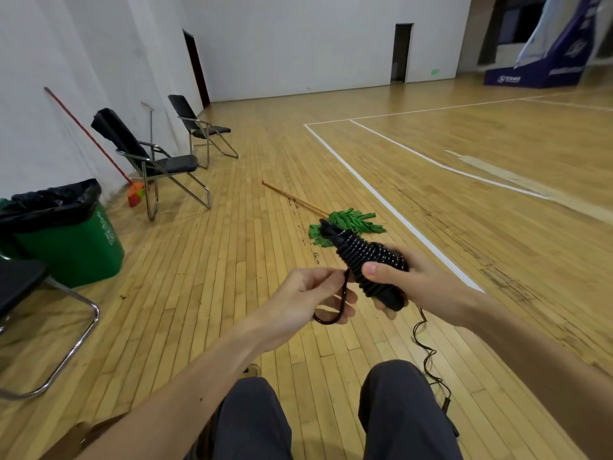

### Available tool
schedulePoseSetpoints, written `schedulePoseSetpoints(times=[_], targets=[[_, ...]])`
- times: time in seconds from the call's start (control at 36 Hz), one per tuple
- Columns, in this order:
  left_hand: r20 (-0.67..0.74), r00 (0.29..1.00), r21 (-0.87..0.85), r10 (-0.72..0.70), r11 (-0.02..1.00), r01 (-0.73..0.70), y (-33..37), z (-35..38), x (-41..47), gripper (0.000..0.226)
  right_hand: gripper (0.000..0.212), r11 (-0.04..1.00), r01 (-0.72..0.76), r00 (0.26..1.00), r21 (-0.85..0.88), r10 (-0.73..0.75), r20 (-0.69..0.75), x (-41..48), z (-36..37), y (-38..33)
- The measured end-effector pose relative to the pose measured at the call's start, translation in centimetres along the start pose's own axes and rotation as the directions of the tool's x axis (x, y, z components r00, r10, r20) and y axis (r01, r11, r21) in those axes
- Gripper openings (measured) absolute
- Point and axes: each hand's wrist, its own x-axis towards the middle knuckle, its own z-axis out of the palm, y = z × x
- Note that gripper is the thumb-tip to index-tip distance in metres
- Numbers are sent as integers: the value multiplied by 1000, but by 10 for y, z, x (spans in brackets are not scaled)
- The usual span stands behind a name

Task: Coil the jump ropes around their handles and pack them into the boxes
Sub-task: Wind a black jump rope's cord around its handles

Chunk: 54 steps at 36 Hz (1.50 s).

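A wooden floor (252, 180) is stretching across a sports hall, with white lines (381, 197) running over it. White walls (298, 44) are closing it in, one doorway (402, 53) opening at the back and another (195, 68) on the left. Two folding chairs (172, 162) (212, 129) are standing by the left wall, and a third (20, 280) is showing at the left edge. A green bin (76, 247) is sitting beside them. A broom (89, 134) is leaning on the wall. A green mop (361, 222) is lying on the floor. A blue hoop base (547, 68) is standing far right, and a small green light (434, 72) is glowing on the back wall.
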Motion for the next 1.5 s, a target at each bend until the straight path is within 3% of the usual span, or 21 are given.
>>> schedulePoseSetpoints(times=[0.19, 0.28, 0.39, 0.53, 0.61, 0.69, 0.78, 0.86, 1.0, 1.11, 1.22, 1.31, 1.5], targets=[[-13, 1000, 83, -9, 997, 10, -1, 8, 2, 27, 59, 992, -26, 990, -125, 9, -138, 5, 3, 6], [-38, 999, 111, -39, 993, 43, 1, 13, 5, 25, 54, 956, -48, 971, -290, -23, -237, 13, 9, 13], [-45, 988, -22, -144, 989, 144, 3, 9, 12, 30, 51, 793, -62, 952, -606, -135, -274, 26, 22, 25], [-64, 951, -198, -304, 938, 286, -3, -10, 15, 74, 59, 572, 44, 934, -819, -315, -170, 40, 49, 36], [-124, 940, -298, -319, 915, 271, -9, -27, 14, 70, 71, 355, 109, 871, -929, -484, -83, 50, 78, 45], [-214, 910, -392, -354, 885, 252, -22, -52, 7, 68, 73, 289, 102, 866, -952, -497, -59, 64, 108, 51], [-277, 890, -505, -363, 843, 186, -35, -80, -11, 52, 65, 299, 152, 899, -942, -438, 6, 83, 134, 54], [-382, 857, -524, -346, 845, 108, -57, -119, -36, 31, 61, 321, 309, 915, -895, -356, 188, 109, 165, 56], [-547, 734, -533, -403, 843, 66, -113, -184, -80, 22, 51, 515, 430, 894, -742, -127, 430, 158, 230, 59], [-569, 663, -522, -486, 837, 164, -175, -220, -94, 30, 41, 691, 367, 849, -623, 24, 528, 193, 276, 88], [-514, 604, -592, -608, 762, 263, -261, -242, -89, 30, 42, 727, 298, 810, -618, 150, 567, 226, 311, 150], [-456, 537, -641, -710, 681, 356, -336, -248, -78, 26, 38, 781, 189, 739, -595, 286, 610, 249, 339, 220], [-337, 347, -640, -875, 484, 597, -506, -248, -48, 36, 30, 759, -80, 575, -646, 564, 593, 264, 389, 387]])
